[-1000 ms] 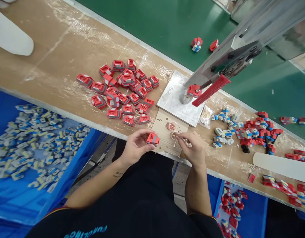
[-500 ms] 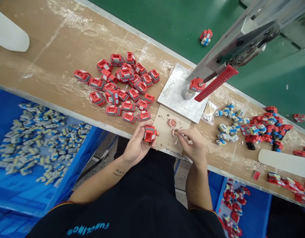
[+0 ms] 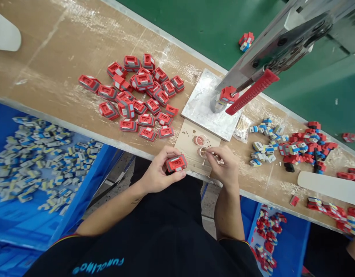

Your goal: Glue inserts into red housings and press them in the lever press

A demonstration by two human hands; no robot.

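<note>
My left hand (image 3: 162,171) grips a red and grey toy part (image 3: 176,163), its hollow side facing up, near the bench's front edge. Between the fingertips of my right hand (image 3: 225,165) is a thin cotton swab (image 3: 205,151), its tip at a small round cup (image 3: 201,152). Just behind stands a second cup with reddish contents (image 3: 200,140). Both cups are on a stained board (image 3: 190,148). Another swab lies by the near cup. Many similar red parts (image 3: 144,81) are heaped to the left.
A metal press with a red handle (image 3: 252,92) stands on a metal plate (image 3: 194,102). Bagged swabs (image 3: 241,129) and blue-white parts (image 3: 262,148) lie right. Blue bins (image 3: 87,184) of parts sit below the bench. Part of another person's arm (image 3: 354,250) shows at lower right.
The red part in my left hand has turned, showing its long hollow side, and the thumb now lies along its near side. My right hand stays by the cup. The view has shifted slightly.
</note>
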